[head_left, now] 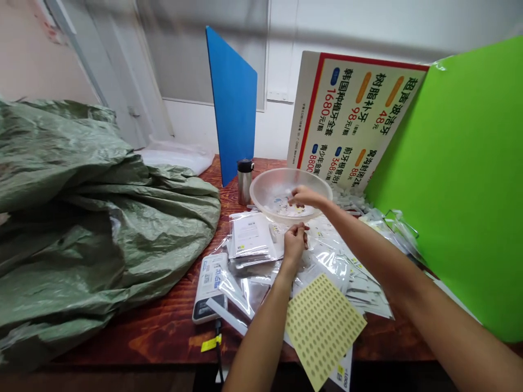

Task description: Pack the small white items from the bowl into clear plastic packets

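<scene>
Over the wide translucent plastic bowl (261, 188) is my right hand (305, 197), its fingers bent down toward small loose pieces (281, 204) on the bowl's bottom. Whether those fingers hold a piece is too small to see. My left hand (296, 239) is just in front of the bowl, above clear plastic bags, with its fingers curled together; what they hold, if anything, is hidden. To its left lies a stack of white cards in clear sleeves (251, 237). A yellow sheet of small oval stickers (324, 329) lies near the table's front edge, between my forearms.
A steel flask (244, 182) stands left of the bowl, by an upright blue board (235, 103). A white power bank (209, 288) with a cable lies front left. Green tarpaulin (163, 218) covers the left side. A printed sign (347, 114) and green board (457, 179) lean behind and right.
</scene>
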### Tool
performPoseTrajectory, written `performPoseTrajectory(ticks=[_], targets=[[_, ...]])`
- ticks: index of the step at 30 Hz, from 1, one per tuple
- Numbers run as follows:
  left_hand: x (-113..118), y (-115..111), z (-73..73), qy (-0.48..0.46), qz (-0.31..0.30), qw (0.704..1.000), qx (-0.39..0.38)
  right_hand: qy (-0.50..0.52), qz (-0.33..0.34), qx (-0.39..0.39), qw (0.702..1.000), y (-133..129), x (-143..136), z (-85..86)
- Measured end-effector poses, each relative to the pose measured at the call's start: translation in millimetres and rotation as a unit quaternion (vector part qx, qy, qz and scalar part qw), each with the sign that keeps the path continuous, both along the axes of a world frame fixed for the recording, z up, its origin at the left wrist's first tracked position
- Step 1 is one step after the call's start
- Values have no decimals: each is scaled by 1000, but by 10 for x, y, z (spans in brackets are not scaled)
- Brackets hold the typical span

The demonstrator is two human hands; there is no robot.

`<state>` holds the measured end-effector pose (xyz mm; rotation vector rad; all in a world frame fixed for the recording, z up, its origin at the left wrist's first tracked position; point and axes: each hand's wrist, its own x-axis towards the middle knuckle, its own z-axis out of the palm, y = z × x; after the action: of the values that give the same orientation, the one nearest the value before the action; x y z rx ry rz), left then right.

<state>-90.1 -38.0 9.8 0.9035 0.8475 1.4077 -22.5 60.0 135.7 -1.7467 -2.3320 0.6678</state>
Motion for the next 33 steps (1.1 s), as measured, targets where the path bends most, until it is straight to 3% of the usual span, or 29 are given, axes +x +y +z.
performPoseTrajectory(ticks=[3, 6, 10, 14, 18, 22, 25, 27, 33], targets=[[-10, -9, 23, -16, -16, 1000, -6, 202, 43, -38, 978, -370, 332, 136], [-7, -19, 46, -40, -26, 999, -17, 395, 99, -149, 901, -802, 743, 62], [-10, -37, 74, -27, -35, 999, -2, 513, 75, -187, 834, -1165, 1148, -347], [-28, -86, 130, 17, -34, 998, 45, 604, 34, -140, 784, -1210, 1251, -825], [-26, -163, 209, 63, -13, 991, 113, 579, 11, -51, 813, -1175, 1213, -1078], [-13, -198, 244, 76, 19, 985, 154, 536, 42, 72, 840, -1182, 1191, -1122], [6, -182, 231, 61, 42, 988, 134, 470, 61, 228, 850, -1199, 1153, -1131], [25, -165, 213, 51, 49, 993, 98, 439, 69, 292, 847, -1211, 1095, -1156], [78, -146, 165, 117, 54, 991, 45, 453, 122, 306, 828, -1259, 828, -1304]])
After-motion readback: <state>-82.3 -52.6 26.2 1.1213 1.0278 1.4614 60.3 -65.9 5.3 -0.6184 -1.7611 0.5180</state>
